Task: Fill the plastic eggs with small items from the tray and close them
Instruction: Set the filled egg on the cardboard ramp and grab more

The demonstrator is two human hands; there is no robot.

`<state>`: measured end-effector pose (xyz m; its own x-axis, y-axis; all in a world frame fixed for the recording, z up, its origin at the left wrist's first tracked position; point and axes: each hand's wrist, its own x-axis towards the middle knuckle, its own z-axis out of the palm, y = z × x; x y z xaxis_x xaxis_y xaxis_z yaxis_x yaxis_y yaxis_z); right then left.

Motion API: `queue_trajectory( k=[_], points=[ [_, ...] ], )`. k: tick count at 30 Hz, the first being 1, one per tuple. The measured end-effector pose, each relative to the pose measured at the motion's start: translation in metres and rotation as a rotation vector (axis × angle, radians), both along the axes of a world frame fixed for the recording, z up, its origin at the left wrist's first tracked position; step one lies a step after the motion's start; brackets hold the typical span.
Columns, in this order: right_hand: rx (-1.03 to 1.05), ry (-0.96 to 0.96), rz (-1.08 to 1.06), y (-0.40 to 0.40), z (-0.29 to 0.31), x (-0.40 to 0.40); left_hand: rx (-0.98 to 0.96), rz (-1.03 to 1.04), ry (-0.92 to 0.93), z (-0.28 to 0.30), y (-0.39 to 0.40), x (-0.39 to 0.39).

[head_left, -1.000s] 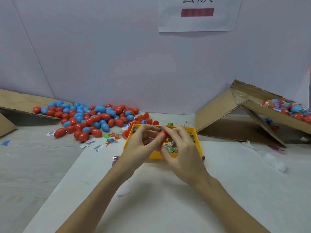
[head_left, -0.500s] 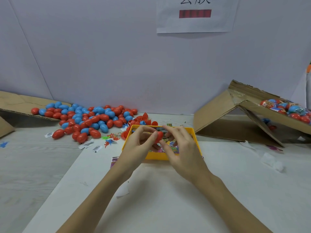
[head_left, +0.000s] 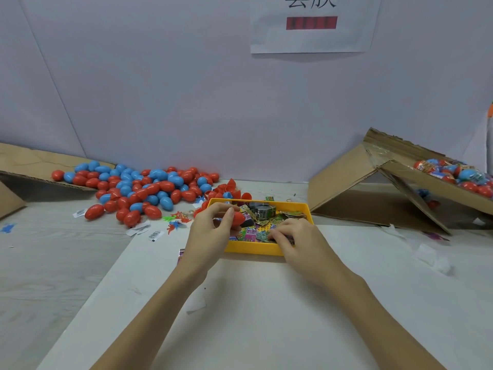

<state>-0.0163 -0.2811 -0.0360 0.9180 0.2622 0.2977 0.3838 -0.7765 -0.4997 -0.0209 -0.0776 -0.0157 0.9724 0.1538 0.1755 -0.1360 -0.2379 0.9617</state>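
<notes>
**Hands part over the tray**

We see the left hand point(head_left: 213, 231) pinching a red egg point(head_left: 238, 218) over the yellow tray point(head_left: 253, 248). The right hand point(head_left: 296, 239), earlier at the egg, now curls fingertips onto packets point(head_left: 262, 235); grip unclear.

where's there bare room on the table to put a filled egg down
Free: the white sheet near the person, between the forearms and below the yellow tray; also its right side, short of the paper scraps. Crowded: left of the tray, with the egg pile and labels.
</notes>
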Motion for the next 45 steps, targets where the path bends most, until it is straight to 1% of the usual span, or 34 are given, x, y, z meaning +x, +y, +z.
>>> queue_trajectory(
  k=[5,8,11,15,18,21,25,27,28,32,35,37,39,41,45],
  points=[
    [0.217,-0.115,-0.068,-0.001,0.002,0.001,0.019,-0.024,0.011,0.003,-0.001,-0.003],
    [0.352,-0.117,-0.082,-0.001,0.004,0.000,0.018,-0.051,-0.036,0.003,-0.001,-0.004],
    [0.455,-0.104,-0.100,0.002,0.007,-0.001,0.115,-0.092,-0.099,0.003,-0.001,-0.006],
    [0.437,-0.108,-0.128,0.006,0.006,-0.003,0.244,-0.086,-0.172,-0.004,-0.004,-0.004],
    [0.474,-0.080,-0.128,0.008,0.007,-0.005,0.303,-0.065,-0.204,-0.007,-0.006,-0.002],
    [0.518,-0.043,-0.071,0.011,0.012,-0.008,0.289,-0.078,-0.225,-0.007,-0.006,-0.003],
    [0.485,0.004,0.010,0.014,0.014,-0.011,0.283,-0.111,-0.280,-0.005,-0.007,-0.006],
    [0.506,0.013,0.021,0.016,0.014,-0.012,0.253,-0.133,-0.272,-0.005,-0.006,-0.006],
    [0.551,0.021,0.014,0.016,0.015,-0.012,0.217,-0.149,-0.247,-0.004,-0.006,-0.006],
    [0.744,0.095,-0.011,0.014,0.015,-0.010,0.031,-0.208,-0.085,-0.001,-0.005,-0.008],
    [0.868,0.155,-0.011,0.013,0.015,-0.010,-0.064,-0.308,0.016,0.001,-0.005,-0.010],
    [1.030,0.243,-0.013,0.016,0.017,-0.010,-0.154,-0.353,0.047,0.002,-0.007,-0.011],
    [1.142,0.350,-0.008,0.018,0.021,-0.011,-0.268,-0.335,0.059,0.004,-0.008,-0.012],
    [1.147,0.411,0.021,0.020,0.022,-0.011,-0.327,-0.306,0.054,0.005,-0.007,-0.011],
    [1.152,0.429,0.013,0.023,0.017,-0.013,-0.305,-0.305,0.037,0.004,-0.006,-0.012]
  ],
)
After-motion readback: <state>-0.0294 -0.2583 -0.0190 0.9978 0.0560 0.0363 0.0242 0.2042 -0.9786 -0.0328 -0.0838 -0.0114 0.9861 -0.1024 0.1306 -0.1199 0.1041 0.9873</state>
